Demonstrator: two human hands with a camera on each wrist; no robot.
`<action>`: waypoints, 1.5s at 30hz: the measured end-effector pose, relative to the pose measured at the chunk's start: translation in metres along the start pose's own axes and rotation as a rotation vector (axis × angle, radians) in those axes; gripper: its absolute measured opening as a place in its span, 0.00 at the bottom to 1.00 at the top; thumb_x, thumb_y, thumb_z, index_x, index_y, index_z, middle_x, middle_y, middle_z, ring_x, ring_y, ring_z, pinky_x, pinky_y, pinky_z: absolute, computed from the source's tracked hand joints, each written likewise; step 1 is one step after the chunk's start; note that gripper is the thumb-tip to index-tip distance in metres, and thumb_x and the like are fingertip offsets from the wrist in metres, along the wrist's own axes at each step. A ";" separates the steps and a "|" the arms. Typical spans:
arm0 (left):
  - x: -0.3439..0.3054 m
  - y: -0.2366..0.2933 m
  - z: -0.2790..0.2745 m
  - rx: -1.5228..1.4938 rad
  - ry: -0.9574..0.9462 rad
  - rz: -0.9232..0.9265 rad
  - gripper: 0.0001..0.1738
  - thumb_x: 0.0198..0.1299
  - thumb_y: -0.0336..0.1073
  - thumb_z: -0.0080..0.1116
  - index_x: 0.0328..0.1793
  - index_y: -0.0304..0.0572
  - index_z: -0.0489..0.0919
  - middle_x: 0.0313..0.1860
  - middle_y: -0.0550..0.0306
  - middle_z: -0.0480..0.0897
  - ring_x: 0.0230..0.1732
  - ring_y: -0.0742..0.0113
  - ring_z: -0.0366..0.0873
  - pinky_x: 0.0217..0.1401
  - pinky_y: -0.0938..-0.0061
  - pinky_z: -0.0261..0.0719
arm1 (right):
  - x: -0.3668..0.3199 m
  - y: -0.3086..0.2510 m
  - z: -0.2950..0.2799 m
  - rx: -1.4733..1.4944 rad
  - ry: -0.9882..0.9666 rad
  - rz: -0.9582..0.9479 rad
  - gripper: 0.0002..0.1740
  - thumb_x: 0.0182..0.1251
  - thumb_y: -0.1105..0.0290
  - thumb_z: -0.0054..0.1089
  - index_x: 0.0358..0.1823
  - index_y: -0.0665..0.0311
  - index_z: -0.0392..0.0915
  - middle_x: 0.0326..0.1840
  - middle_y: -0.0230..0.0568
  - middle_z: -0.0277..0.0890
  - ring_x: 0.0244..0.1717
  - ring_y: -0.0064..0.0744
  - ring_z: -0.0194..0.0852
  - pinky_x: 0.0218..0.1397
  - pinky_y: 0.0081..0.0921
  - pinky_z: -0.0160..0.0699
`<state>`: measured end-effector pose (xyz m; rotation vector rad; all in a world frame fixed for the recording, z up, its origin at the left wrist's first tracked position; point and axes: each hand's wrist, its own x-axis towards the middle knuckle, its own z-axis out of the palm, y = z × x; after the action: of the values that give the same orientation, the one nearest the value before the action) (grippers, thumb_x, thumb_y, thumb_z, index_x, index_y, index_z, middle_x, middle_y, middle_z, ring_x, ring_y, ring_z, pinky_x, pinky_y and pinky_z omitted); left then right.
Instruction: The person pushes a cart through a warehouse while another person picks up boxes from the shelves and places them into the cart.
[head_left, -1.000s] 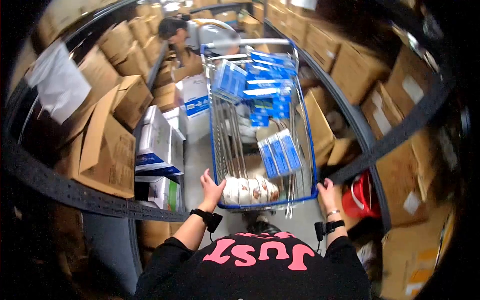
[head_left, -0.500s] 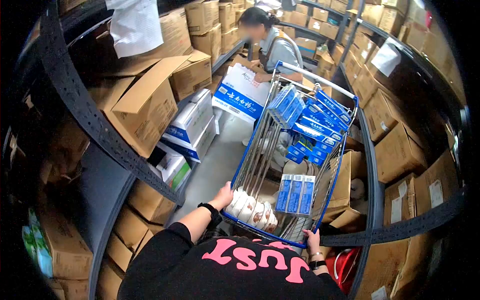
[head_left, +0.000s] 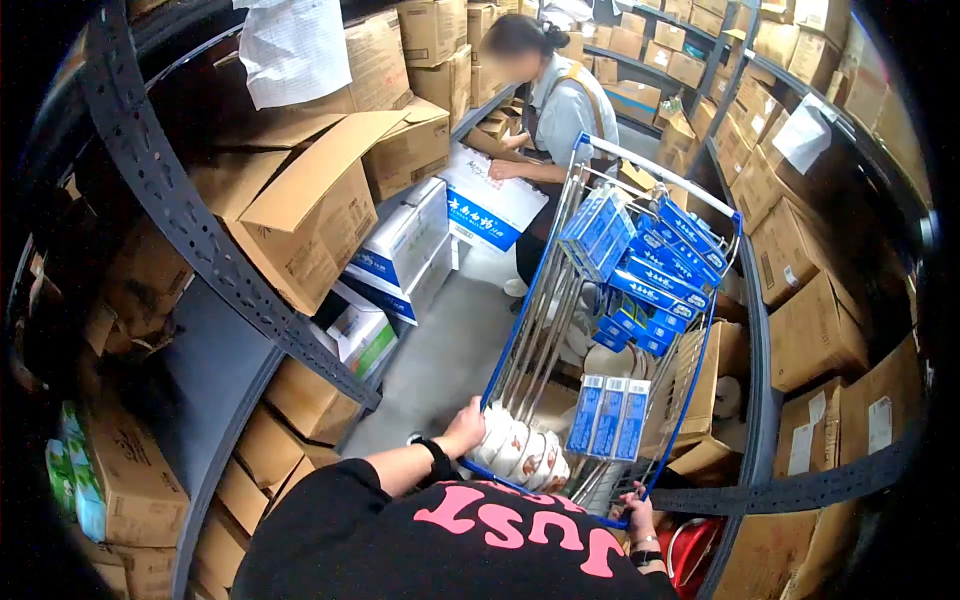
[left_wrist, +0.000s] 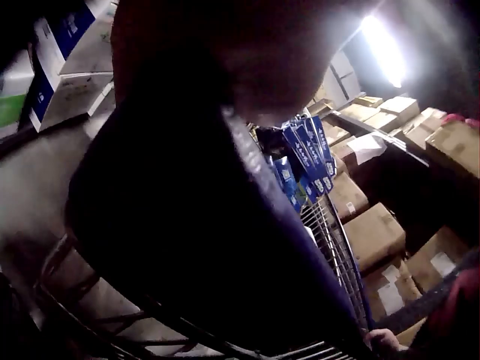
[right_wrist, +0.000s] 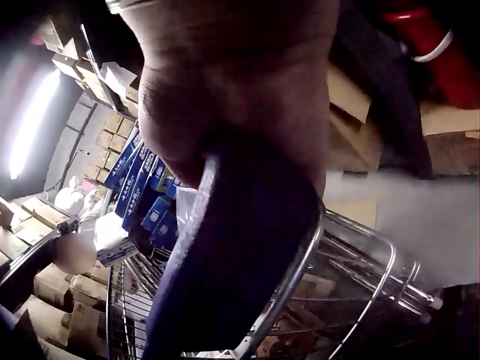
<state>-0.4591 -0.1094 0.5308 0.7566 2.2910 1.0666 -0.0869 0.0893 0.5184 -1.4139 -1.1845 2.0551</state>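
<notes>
A wire shopping cart with a blue rim (head_left: 516,340) stands before me, holding blue-and-white boxes (head_left: 655,270), three upright blue boxes (head_left: 608,418) and a row of wrapped white bowls (head_left: 518,447). My left hand (head_left: 465,428) grips the rim's near left corner beside the bowls. At the near right corner, my right hand (head_left: 637,508) has its fingers curled round the rim. In the right wrist view the right hand (right_wrist: 232,90) lies over the dark blue rim (right_wrist: 232,247); the left wrist view shows the left hand (left_wrist: 225,52) dark and close.
A person (head_left: 565,100) crouches beyond the cart at the left, hands on a white-and-blue carton (head_left: 492,205). Shelves of cardboard boxes line both sides. A dark perforated shelf beam (head_left: 200,220) crosses the left; a red bucket (head_left: 690,552) is low at the right. Grey floor (head_left: 445,325) shows left of the cart.
Over the last second the head view has turned, and the cart now slants toward the upper right. Since half a second ago cart and hands sit slightly further right and lower in view.
</notes>
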 end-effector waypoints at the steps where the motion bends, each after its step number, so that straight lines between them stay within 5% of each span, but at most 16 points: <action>1: -0.003 0.001 -0.002 -0.026 0.013 0.016 0.16 0.50 0.30 0.38 0.46 0.36 0.61 0.31 0.33 0.72 0.36 0.40 0.70 0.39 0.53 0.65 | -0.005 -0.004 0.007 0.000 0.034 0.025 0.30 0.38 0.79 0.40 0.50 0.54 0.57 0.24 0.29 0.61 0.34 0.26 0.63 0.23 0.36 0.72; 45: -0.012 -0.015 0.017 -0.075 0.031 0.061 0.15 0.48 0.27 0.37 0.45 0.34 0.61 0.33 0.32 0.71 0.38 0.38 0.68 0.40 0.55 0.66 | -0.012 0.007 -0.003 0.012 0.028 -0.007 0.27 0.43 0.79 0.42 0.49 0.52 0.59 0.25 0.28 0.62 0.31 0.23 0.62 0.25 0.33 0.68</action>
<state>-0.4442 -0.1170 0.5114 0.7890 2.2528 1.1931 -0.0783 0.0781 0.5187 -1.4265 -1.1626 2.0276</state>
